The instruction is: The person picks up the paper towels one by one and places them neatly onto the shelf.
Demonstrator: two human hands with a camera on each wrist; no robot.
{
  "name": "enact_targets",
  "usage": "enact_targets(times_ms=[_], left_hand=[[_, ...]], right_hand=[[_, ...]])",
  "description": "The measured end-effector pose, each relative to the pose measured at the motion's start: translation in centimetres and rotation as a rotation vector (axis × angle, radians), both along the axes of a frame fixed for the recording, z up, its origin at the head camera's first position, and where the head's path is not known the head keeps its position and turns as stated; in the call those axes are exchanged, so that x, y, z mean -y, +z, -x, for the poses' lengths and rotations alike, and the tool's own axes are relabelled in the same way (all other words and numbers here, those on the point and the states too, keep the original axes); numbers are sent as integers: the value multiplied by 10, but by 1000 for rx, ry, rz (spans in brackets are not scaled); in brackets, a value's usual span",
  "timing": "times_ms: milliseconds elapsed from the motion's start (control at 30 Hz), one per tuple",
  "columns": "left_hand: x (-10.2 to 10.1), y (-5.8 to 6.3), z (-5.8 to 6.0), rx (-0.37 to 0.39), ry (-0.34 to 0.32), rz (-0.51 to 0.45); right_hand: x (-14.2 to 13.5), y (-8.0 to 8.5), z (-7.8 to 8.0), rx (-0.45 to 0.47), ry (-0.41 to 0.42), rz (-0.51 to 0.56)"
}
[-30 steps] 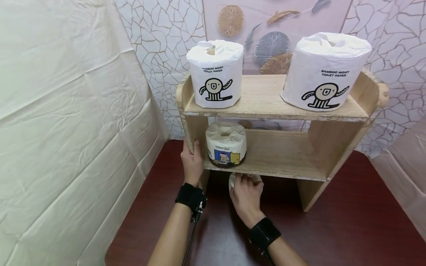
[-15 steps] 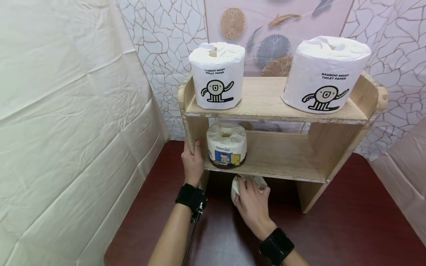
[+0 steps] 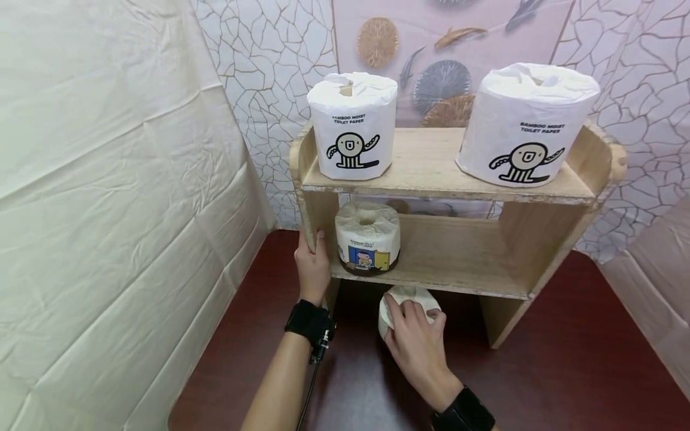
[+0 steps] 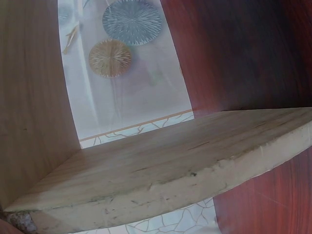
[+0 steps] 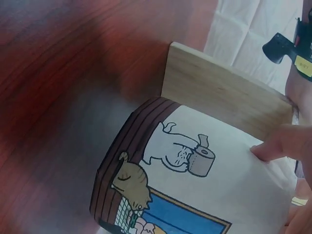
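My right hand [image 3: 417, 344] grips a wrapped toilet roll [image 3: 412, 293] from above, at the front of the shelf's bottom opening. In the right wrist view the roll's wrapper [image 5: 229, 146] shows cartoon cats and a dark brown band, with fingers at its upper edge. My left hand [image 3: 312, 266] holds the left side panel of the wooden shelf [image 3: 458, 251], thumb on the inner face. On the middle board, right beside that panel, stands another toilet roll [image 3: 368, 239] with a cartoon print. The left wrist view shows mainly the shelf's wooden boards [image 4: 161, 170].
Two larger white toilet rolls, a left one [image 3: 353, 129] and a right one [image 3: 525, 126], stand on the top board. The shelf rests on a dark red table [image 3: 582, 359]. Cream cloth [image 3: 108, 209] hangs at the left, patterned wall covering [image 3: 264, 78] behind.
My right hand has drawn the toilet roll out of the bottom opening, toward me and slightly right. More of its top now shows. The left hand keeps its place on the panel.
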State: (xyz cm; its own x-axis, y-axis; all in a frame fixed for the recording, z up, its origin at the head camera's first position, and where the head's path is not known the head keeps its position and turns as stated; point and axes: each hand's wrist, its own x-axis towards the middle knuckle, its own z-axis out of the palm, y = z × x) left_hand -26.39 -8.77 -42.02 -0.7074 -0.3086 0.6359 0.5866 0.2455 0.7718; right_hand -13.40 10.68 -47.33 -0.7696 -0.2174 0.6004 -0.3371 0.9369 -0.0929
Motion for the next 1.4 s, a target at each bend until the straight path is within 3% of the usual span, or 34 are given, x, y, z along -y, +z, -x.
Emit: enact_targets(times_ms=[100, 300, 700, 1033, 1400], left_hand=[[2, -7, 7, -3, -5, 1], [4, -12, 10, -18, -30, 6], [6, -14, 10, 4, 34, 3], [8, -18, 9, 6, 3, 8], [5, -13, 10, -9, 14, -13]], right_hand=[[-2, 1, -4, 7, 12, -1], [-7, 2, -13, 21, 37, -6], [-14, 8, -28, -3, 88, -2], [-25, 24, -43, -10, 120, -14], [-37, 47, -53, -65, 185, -12]])
